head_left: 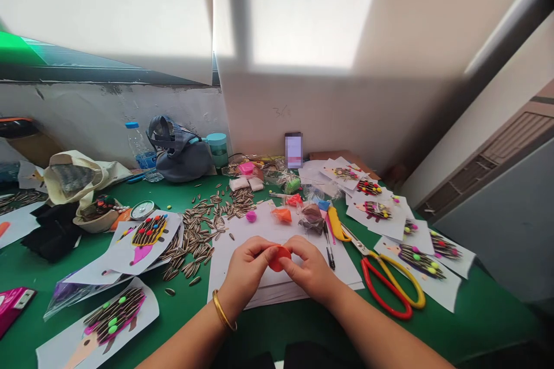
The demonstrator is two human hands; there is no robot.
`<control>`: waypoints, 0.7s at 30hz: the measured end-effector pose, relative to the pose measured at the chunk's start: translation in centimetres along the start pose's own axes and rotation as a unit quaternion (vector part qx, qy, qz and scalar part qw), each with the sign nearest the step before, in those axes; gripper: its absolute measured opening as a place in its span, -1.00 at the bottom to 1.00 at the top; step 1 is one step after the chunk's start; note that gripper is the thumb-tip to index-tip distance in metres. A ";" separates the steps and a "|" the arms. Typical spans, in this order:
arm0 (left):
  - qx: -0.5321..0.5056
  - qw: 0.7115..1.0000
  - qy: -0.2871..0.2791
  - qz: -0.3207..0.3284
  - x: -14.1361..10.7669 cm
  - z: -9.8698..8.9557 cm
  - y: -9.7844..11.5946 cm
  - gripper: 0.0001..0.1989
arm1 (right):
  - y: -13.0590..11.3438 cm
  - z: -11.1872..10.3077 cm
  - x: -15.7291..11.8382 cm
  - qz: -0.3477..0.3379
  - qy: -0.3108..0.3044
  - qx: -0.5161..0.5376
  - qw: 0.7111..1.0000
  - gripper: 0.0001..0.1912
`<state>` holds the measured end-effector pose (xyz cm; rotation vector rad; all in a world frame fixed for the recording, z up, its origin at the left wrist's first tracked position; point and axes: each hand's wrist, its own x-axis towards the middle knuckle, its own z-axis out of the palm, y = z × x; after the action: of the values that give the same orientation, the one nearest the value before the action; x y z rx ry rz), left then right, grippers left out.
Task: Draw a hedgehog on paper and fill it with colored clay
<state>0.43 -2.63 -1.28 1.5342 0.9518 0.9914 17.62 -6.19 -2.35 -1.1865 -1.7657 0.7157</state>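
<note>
Orange clay disc [280, 258], pinched by left hand [246, 272], right hand [310, 270]

The white paper stack [277, 230] leaves open passage ahead of the left hand [246, 271] and right hand [309, 268], which pinch the orange clay [279, 258]. Left of the stack, a spill of sunflower seeds [194, 242] lies in the way, with a seed-decorated card [145, 242] beyond. To the right, 2 obstacles sit close: a black pen [329, 251] and red-and-yellow-handled scissors [385, 282]. Farther ahead, bagged clay [282, 214] blocks the route toward the wall.
</note>
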 end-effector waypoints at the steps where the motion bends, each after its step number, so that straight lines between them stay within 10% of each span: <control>1: -0.003 1.000 0.006 -0.001 0.0 0.0 0.1 -0.73 | 0.0 0.0 0.0 -0.001 -0.003 0.007 1.000 -0.80; 21: -0.009 0.999 -0.002 -0.032 -0.2 0.4 -0.4 -0.58 | 0.8 0.0 0.0 0.026 0.044 -0.011 0.999 -0.81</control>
<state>0.67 -2.86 -1.78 1.4818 0.9810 0.9500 17.99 -5.85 -3.01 -1.2633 -1.6785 0.6659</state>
